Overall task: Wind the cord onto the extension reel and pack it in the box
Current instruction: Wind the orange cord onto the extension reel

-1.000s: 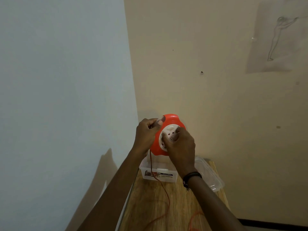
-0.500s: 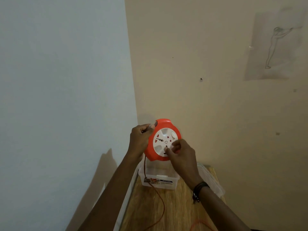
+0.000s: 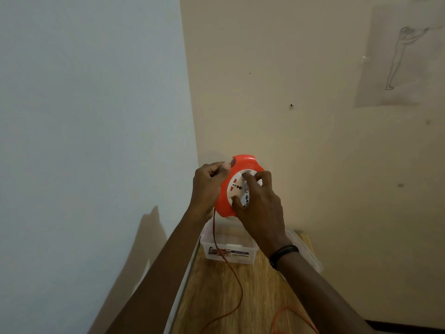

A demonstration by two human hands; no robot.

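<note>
Two walls meet in a corner ahead of you: a pale blue wall [image 3: 84, 116] on the left and a cream wall [image 3: 289, 68] on the far side, with a faint drawing [image 3: 397, 61] on it. Below is the wooden worktop [image 3: 252, 297]. A clear box [image 3: 228, 254] sits at its far end, a clear lid [image 3: 310, 259] just right of it.

Your left grip [image 3: 207, 186] clasps the reel [image 3: 243, 162] by its left rim. Your right grip [image 3: 262, 206] curls over the white socket face.

You hold the orange reel in the air above the box. Its thin cord [image 3: 237, 285] hangs from the left edge, across the box front and onto the worktop.
</note>
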